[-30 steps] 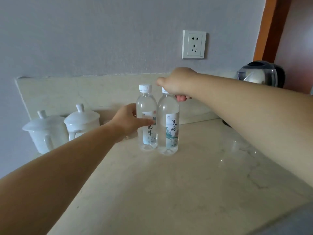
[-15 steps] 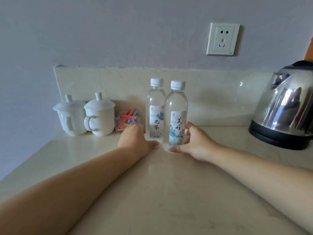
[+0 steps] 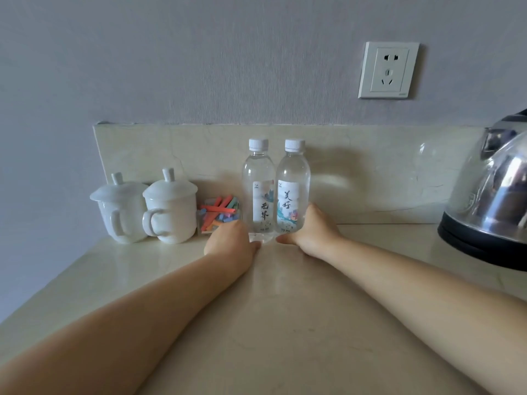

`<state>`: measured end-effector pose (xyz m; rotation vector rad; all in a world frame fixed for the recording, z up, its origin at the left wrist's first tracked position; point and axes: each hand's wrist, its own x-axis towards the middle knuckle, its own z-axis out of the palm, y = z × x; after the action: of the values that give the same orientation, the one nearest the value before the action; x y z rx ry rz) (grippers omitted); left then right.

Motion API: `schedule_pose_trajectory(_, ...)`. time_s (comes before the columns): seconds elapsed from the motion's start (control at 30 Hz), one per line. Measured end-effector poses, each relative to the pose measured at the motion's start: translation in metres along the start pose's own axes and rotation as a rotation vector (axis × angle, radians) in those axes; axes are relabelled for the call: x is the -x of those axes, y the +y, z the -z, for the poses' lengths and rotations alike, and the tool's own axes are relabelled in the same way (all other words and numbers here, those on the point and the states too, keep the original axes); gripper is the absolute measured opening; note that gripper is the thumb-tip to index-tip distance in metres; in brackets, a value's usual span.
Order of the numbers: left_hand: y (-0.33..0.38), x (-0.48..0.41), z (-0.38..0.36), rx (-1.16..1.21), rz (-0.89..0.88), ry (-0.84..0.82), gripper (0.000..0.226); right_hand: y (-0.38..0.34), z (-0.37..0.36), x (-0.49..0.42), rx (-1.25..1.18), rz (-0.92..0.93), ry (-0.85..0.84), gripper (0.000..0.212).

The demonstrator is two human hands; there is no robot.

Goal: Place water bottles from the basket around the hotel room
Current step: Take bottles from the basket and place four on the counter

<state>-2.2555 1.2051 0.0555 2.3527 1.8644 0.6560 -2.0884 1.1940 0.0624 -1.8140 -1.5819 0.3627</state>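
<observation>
Two clear water bottles, left bottle (image 3: 259,189) and right bottle (image 3: 293,186), white caps, printed labels, upright, touching side by side, just right of the lidded cups (image 3: 170,206).

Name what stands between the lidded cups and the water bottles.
In the head view, a clear box of coloured sachets stands between the lidded cups and the water bottles.

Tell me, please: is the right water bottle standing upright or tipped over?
Upright. The right water bottle stands on the counter with its white cap on top, beside the left bottle.
</observation>
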Motion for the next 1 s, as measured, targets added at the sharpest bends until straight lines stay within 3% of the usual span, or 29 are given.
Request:
schedule_pose_trajectory(0.17, 0.004, -0.006, -0.003, -0.034, -0.027, -0.027, 0.030, -0.001, -0.005, -0.007, -0.006, -0.045, 0.043, 0.065)
schedule_pose_trajectory(0.37, 0.016, -0.012, -0.007, -0.144, 0.005, -0.031, 0.072, -0.003, -0.002, -0.012, -0.012, -0.054, 0.057, 0.068)
schedule_pose_trajectory(0.57, 0.017, -0.024, -0.006, -0.267, 0.010, -0.042, 0.045, 0.002, -0.002, -0.012, -0.069, -0.037, 0.064, 0.064)
schedule_pose_trajectory(1.0, 0.011, -0.025, -0.006, -0.235, 0.027, -0.089, 0.038, 0.003, -0.013, -0.015, -0.015, -0.041, 0.120, 0.065)
